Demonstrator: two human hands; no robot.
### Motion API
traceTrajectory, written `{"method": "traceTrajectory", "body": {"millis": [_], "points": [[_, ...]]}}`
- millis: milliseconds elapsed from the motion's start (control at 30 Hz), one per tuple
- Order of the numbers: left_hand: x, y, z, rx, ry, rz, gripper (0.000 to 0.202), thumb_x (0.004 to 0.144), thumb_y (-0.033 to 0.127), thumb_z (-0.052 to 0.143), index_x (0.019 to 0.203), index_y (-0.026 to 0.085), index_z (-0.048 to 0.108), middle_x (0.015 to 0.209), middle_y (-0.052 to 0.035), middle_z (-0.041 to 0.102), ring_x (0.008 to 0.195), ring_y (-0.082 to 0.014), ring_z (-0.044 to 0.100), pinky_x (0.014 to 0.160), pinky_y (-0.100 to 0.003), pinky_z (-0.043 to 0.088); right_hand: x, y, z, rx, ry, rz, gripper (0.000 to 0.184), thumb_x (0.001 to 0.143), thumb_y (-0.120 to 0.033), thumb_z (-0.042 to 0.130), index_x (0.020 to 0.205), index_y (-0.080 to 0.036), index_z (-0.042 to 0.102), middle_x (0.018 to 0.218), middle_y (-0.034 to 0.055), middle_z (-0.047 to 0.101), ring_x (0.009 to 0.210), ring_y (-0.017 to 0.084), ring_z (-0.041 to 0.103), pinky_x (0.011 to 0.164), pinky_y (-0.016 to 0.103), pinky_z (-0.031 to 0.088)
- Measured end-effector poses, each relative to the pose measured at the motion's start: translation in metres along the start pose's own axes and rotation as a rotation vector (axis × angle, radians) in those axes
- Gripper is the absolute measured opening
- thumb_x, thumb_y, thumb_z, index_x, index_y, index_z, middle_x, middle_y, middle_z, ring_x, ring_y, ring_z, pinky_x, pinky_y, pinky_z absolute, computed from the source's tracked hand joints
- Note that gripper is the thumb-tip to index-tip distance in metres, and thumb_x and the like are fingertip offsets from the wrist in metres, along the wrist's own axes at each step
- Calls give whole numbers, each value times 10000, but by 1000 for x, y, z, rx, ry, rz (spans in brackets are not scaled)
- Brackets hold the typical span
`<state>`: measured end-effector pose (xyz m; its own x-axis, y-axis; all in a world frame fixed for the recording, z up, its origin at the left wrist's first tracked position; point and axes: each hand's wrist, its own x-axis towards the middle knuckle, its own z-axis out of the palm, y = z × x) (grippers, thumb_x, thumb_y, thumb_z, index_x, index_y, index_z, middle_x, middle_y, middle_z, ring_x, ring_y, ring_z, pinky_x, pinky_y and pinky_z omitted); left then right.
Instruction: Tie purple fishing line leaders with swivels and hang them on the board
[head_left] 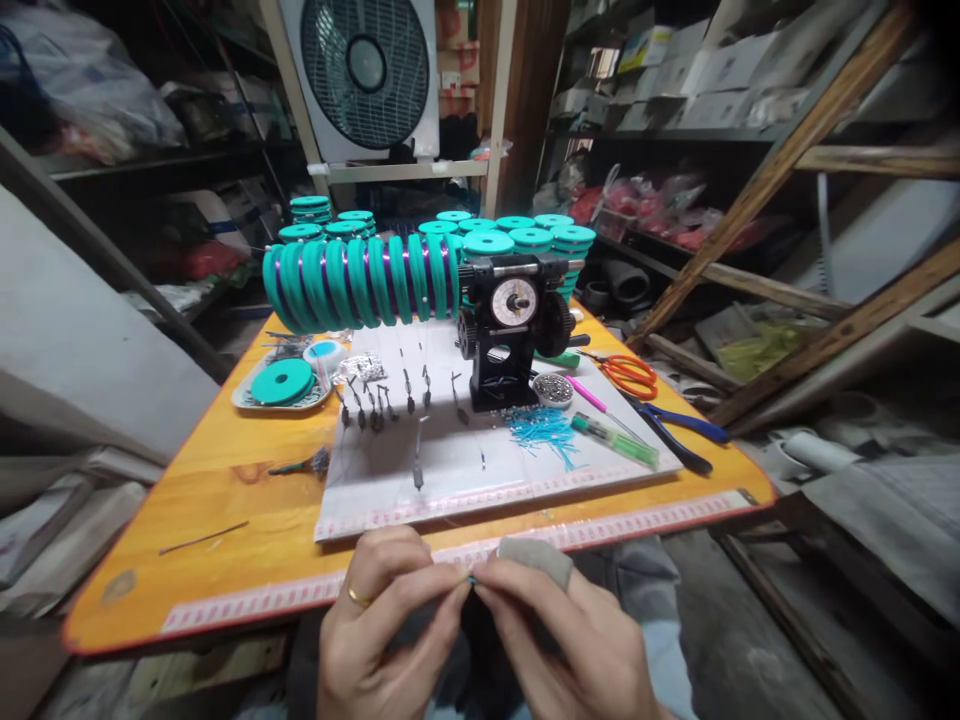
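Observation:
Low in the head view, just past the table's front edge, my left hand (386, 625) and my right hand (562, 630) meet fingertip to fingertip. Both are closed in a pinch on a tiny blue piece (472, 580), mostly hidden by the fingers. A ring sits on a left finger, and a grey finger cover is on the right hand. Beyond them, a white board (375, 515) carries a black winding machine (504, 345) with a row of teal spools (360, 283) wound with purple line. Small dark weights (418, 470) dangle on thin lines below the spools.
Blue strips (544, 430), a bowl of small metal parts (553, 389), a green-capped tube (615, 440), orange-handled scissors (628, 375) and blue-handled pliers (686, 425) lie right. A tray (244, 393) holds a teal spool at left. Ruler tape (600, 525) runs along the front edge.

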<state>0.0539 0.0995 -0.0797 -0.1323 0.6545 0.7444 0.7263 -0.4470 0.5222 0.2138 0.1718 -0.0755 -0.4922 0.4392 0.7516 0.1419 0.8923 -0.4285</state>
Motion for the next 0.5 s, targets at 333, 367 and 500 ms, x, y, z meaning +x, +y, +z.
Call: {"method": "traceTrajectory", "body": {"millis": [333,367,500], "points": [[-20,13,13,-275,94,-393,227,823,105,708,934,296,759,845,36,769,768,-104,712,744,-143,552,-11,-8,2,-42,-9,38,221,855,-44,603,1022,-188,589,773,18,715,641,144,704,614,221,533],[-22,16,17,-322,149,-497,187,823,162,727,910,320,779,848,39,783,776,-107,720,756,-140,552,-12,-9,2,-46,-15,45,229,855,-41,602,1029,-189,588,786,18,720,655,145,708,627,223,532],[-24,27,30,-562,342,-828,126,712,410,828,801,321,814,773,4,784,731,-133,721,725,-163,572,-17,-13,2,-42,-65,93,239,863,-40,594,1042,-199,587,814,4,721,662,138,697,641,229,516]]}}
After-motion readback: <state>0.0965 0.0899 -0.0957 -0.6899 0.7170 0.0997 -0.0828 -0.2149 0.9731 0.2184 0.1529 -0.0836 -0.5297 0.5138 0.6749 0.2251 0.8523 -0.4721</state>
